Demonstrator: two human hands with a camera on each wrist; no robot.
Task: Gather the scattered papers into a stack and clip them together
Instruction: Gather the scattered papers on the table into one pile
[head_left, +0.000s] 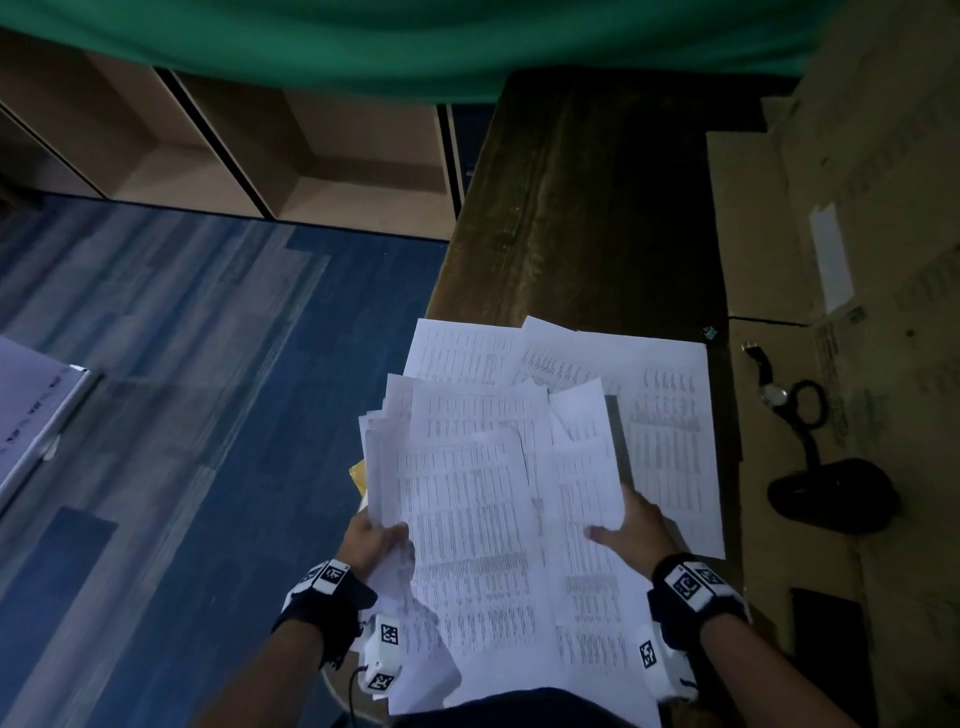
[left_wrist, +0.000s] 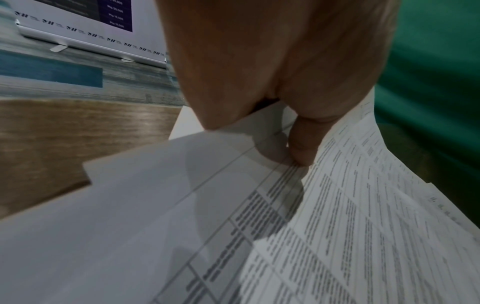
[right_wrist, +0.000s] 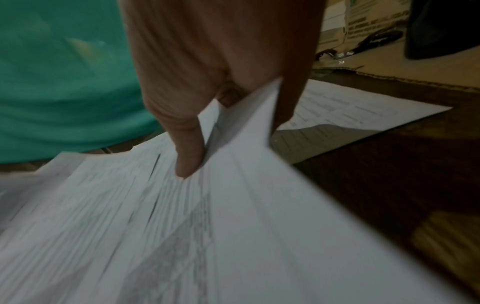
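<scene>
Holding: loose bundle of white printed paper sheets (head_left: 467, 509), uneven and fanned, lifted above the near end of the dark wooden table (head_left: 582, 208)
Left hand (head_left: 374, 535): gripping the bundle's left edge, thumb on top, fingers curled under
Right hand (head_left: 631, 530): pinching the right edge, thumb pressing the top sheet
Lying flat: more white printed sheets (head_left: 670, 415) on the table beyond the bundle
Resting nearby: small binder clip (head_left: 710, 331) just past those sheets; wristwatch (head_left: 769, 387) on brown cardboard (head_left: 753, 234)
</scene>
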